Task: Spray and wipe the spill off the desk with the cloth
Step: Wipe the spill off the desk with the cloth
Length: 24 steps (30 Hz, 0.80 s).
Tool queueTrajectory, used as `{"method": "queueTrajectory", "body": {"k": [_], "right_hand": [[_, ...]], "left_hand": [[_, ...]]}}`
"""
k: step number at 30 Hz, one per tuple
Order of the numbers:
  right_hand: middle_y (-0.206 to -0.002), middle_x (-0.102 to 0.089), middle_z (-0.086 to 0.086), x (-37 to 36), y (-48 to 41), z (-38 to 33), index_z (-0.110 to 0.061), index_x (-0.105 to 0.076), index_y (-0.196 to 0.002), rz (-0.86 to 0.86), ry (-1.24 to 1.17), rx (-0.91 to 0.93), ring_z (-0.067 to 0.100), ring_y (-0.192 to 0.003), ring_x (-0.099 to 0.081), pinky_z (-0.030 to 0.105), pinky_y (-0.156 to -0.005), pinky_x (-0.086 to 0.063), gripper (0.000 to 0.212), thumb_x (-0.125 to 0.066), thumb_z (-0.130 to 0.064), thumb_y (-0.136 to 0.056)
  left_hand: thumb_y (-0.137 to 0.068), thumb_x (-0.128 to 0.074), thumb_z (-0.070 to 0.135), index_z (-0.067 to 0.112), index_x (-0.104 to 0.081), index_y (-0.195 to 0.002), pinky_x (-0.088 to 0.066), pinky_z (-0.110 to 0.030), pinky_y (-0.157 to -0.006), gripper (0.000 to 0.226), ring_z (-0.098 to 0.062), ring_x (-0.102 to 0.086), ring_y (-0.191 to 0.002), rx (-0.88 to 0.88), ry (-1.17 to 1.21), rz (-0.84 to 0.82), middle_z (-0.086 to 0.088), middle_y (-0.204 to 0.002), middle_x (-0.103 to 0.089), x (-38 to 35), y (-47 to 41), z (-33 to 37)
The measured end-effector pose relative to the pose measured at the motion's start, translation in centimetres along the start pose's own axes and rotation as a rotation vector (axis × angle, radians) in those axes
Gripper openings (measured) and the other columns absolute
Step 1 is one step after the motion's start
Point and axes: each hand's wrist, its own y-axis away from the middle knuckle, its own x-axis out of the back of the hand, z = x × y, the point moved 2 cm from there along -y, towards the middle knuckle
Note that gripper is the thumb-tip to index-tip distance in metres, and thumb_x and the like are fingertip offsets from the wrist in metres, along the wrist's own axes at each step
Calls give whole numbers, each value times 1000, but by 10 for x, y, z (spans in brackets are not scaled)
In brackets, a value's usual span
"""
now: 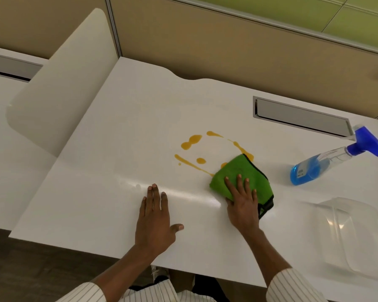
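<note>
Right hand presses flat on fuzzy green cloth beside glossy orange spill; left hand splayed.

folded green cloth overlapping orange spill, spray bottle upright

A white desk fills most of the view, its glossy top catching a pale streak of overhead light. Tan partition panels stand behind it, joined by a metal post, with a green panel above at the upper right. A grey cable tray (set flush) is recessed in the top. A white divider rises at the left; dark floor shows below.
</note>
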Motion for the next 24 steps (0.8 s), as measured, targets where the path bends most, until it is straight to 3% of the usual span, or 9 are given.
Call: {"method": "queueTrajectory", "body": {"k": [5,9,13,17,24], "right_hand": [[-175,-10,10,16,-26,36,-38,-20,-164,14,-50,-190,37,-162,-4,65,-127,-15,67,-51,-28,-105],[-175,-8,13,10,4,18,-35,-20,-165,8,-80,-283,41,-161,-3,68,-125,-14,69,-53,-27,-104],[-175,-10,12,-7,38,-21,-36,-23,-164,-1,-24,-128,42,-161,-5,67,-125,-18,74,-57,-22,-100],[-175,-11,7,-4,5,-16,-41,-23,-163,-17,2,72,37,-162,-6,64,-126,-17,81,-56,-16,-94],[-175,-10,10,26,-66,35,-40,-23,-163,-40,-87,-91,38,-161,-5,68,-125,-16,66,-48,-23,-105]], "left_hand": [[-92,-54,77,5,1,-168,5,-44,-130,118,-34,22,-161,3,5,15,-20,-172,27,-3,-1,-1],[-90,-59,76,4,-5,-168,3,-45,-130,119,-34,19,-162,-7,13,48,-20,-174,21,-6,-1,-2],[-90,-58,77,3,-7,-168,-1,-46,-131,119,-35,17,-162,-12,2,73,-21,-174,20,-7,-1,-3],[-93,-52,77,5,1,-168,4,-44,-131,117,-34,23,-161,-10,-9,45,-21,-172,27,-6,0,-2],[-91,-52,80,6,1,-168,4,-43,-130,119,-33,21,-162,-19,0,53,-19,-173,26,-5,1,-3]]}}
